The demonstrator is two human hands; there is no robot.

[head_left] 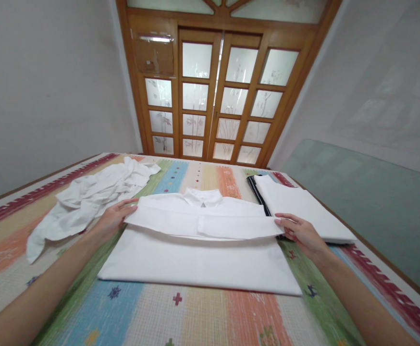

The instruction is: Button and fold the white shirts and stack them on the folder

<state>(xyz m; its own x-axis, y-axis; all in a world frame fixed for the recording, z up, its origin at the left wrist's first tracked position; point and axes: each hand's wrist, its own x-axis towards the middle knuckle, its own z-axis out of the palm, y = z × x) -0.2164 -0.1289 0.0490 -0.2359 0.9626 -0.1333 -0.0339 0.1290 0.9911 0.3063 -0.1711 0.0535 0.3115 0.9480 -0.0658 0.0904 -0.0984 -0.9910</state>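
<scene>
A white collared shirt [199, 262] lies partly folded in front of me, its collar at the far side. Its sleeves are laid across the body as a band that both hands hold at its ends. My left hand [114, 218] pinches the left end of this band near the shoulder. At the right end, my right hand [298, 233] pinches the other edge between thumb and fingers. The band's near edge sags slightly and looks lifted off the shirt body below it.
A crumpled white garment [98, 194] lies to the left. Folded clothes [303, 211], white over black striped, are stacked at the right. A colourful striped cloth [159, 317] covers the table. Beyond it stand wooden doors with glass panes [213, 96]; a pale green panel [368, 192] leans at right.
</scene>
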